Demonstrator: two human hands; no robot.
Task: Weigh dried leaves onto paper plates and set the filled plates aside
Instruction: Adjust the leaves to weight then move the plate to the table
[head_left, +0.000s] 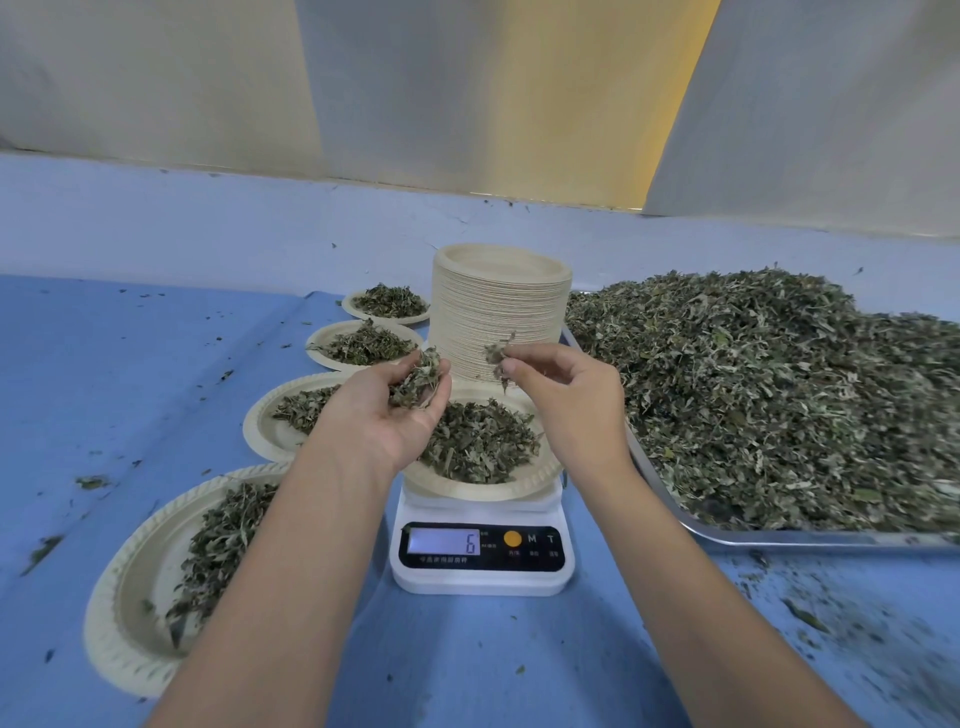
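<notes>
A paper plate (467, 488) heaped with dried leaves (480, 441) sits on a white digital scale (483, 566) whose display reads 6. My left hand (384, 410) is held palm up over the plate's left side, cupping a small clump of leaves. My right hand (566, 395) hovers over the plate's right side and pinches a few leaves between thumb and fingertips. Several filled plates lie in a row at the left, the nearest plate (130, 597) at my left forearm and the farthest plate (387, 302) beside the plate stack.
A tall stack of empty paper plates (501, 312) stands just behind the scale. A metal tray (779, 535) piled with loose dried leaves (779, 395) fills the right side. Leaf crumbs dot the blue table cover (130, 364). Pale curtains hang behind.
</notes>
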